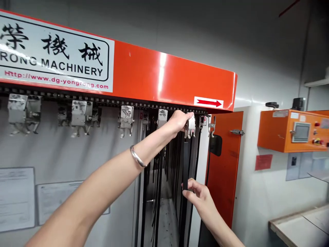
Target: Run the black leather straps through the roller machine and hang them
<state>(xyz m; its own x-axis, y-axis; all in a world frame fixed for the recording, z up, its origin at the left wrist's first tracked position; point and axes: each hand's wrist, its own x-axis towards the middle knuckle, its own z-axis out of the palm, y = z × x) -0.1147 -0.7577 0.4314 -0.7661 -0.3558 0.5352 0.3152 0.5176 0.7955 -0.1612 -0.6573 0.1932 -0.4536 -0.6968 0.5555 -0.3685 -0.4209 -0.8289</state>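
Observation:
My left hand (179, 120), with a silver bangle (137, 157) on its wrist, reaches up and grips a metal clip (190, 123) under the orange machine cover. Below that clip a flat black strip (185, 161) hangs almost straight down. Thumb and fingers of my right hand (200, 196) pinch this strip lower down. Whether the strip's top end sits inside the clip's jaws cannot be made out. Beside my left hand is another metal clip (162, 118); to the right, one more clip (211, 126) hangs at the cover's end.
The orange cover (144, 72) runs overhead, with a red arrow label (208, 102) pointing right. More clips (126, 120) hang from its chain at left. Dark strips (159, 171) hang inside the machine opening. An orange control box (280, 132) and a table (303, 223) stand at right.

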